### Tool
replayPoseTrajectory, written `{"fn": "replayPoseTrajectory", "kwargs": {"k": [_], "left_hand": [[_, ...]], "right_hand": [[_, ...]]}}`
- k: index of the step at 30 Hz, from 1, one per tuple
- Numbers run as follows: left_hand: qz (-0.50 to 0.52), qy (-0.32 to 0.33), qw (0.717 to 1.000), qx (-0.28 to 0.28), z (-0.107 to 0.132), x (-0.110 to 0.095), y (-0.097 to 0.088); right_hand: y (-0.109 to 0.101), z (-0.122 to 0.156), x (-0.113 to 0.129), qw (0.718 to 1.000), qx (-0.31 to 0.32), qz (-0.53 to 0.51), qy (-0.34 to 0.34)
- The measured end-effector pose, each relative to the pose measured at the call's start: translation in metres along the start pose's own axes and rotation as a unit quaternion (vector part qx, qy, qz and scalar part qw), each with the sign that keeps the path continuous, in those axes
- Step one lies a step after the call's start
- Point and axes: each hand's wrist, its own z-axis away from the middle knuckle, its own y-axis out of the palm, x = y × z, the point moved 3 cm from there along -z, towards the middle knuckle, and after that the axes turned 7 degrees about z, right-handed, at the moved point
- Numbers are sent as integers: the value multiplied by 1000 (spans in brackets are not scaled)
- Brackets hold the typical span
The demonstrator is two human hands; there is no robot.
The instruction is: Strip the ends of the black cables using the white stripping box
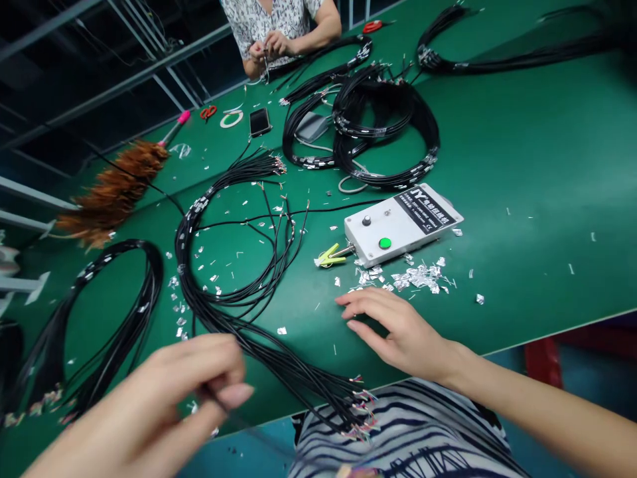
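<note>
At the lower left, my left hand (pixel 194 385) is closed, pinching a black cable (pixel 269 441) that trails blurred toward my lap. My right hand (pixel 398 328) hovers palm down over the front of the green table, fingers stretched out and holding nothing. Just beyond it lie shiny foil scraps (pixel 421 277) and a white box-shaped machine (pixel 398 222) with a knob and a green button. A yellow clip (pixel 330 256) sits at the machine's front end. Between my hands runs a coiled bundle of black cables (pixel 199 292), its stripped, coloured wire ends (pixel 358 411) reaching the table edge.
More coiled cable bundles (pixel 425 149) lie farther back, and another bundle (pixel 149 265) is at the left. A phone (pixel 259 122), a tape roll (pixel 231 119), red-handled scissors (pixel 208 113) and a brown duster (pixel 124 179) line the far side. Opposite, a person's hands (pixel 273 46) work on a cable.
</note>
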Motion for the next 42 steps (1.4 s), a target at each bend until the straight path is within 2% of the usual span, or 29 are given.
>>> {"fn": "replayPoseTrajectory", "kwargs": {"k": [1,4,6,8,10,13,15,18,23,26,30,34,36,42], "left_hand": [[24,8,999,28,-7,-12,13],[68,46,996,44,-40,-50,55],[125,68,988,60,-62,-64,79],[197,56,976,71,-80,-63,98],[283,11,957,59,-92,-49,112],[429,-86,899,7,-96,-22,125],[491,-132,861,-14,-93,-11,129],[521,-157,838,-37,-87,-7,130],[533,-151,829,-74,-84,-7,128],[538,-145,826,-83,-83,-5,129],[538,-141,826,-85,-83,-5,129],[538,-134,828,-85,-82,-6,130],[540,-130,827,-87,-82,-5,131],[542,-134,823,-99,-82,-4,132]], "right_hand": [[2,-2,0,1000,4,-11,6],[5,-5,0,999,5,-41,16],[3,-3,-2,998,8,-64,13],[-1,0,-4,997,7,-79,16],[-6,4,-7,996,-6,-82,45],[-10,6,-11,988,-41,-96,116],[-9,5,-11,979,-51,-123,154],[-4,1,-10,967,-56,-167,186],[-1,-5,-5,953,-69,-217,201],[0,-7,-6,942,-52,-241,229],[6,-10,-9,908,-18,-311,281],[13,-10,-10,876,-24,-360,321],[14,-10,-8,881,-38,-349,317],[9,-11,0,939,-112,-232,228]]}}
